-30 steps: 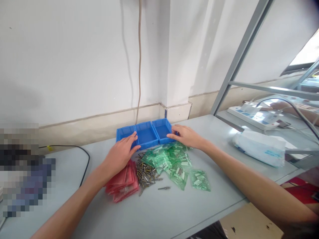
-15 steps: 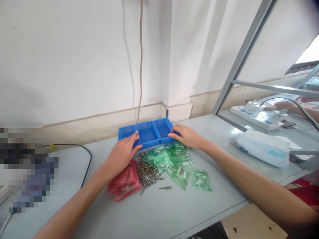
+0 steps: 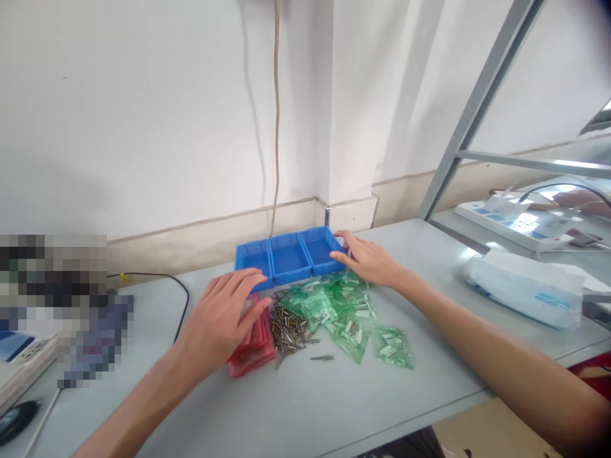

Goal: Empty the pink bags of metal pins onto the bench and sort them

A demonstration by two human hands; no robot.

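Three blue plastic bins side by side, the left one, the middle one and the right one, stand near the wall. My left hand is over the red plastic bags, fingers spread and holding nothing, its fingertips close to the left bin's front. At the right bin's right side rests my right hand, fingers apart, its thumb by the front corner. In front of the bins lie a pile of small metal pins, green plastic bags with metal parts inside and one single pin.
A white soft packet lies at the right, near a metal frame post and a power strip. On the left are a black cable and a black computer mouse. The wall rises behind the table.
My left hand has drawn back from the left bin toward me and left, uncovering its inside. My right hand stays by the right bin. The whole view has shifted slightly.
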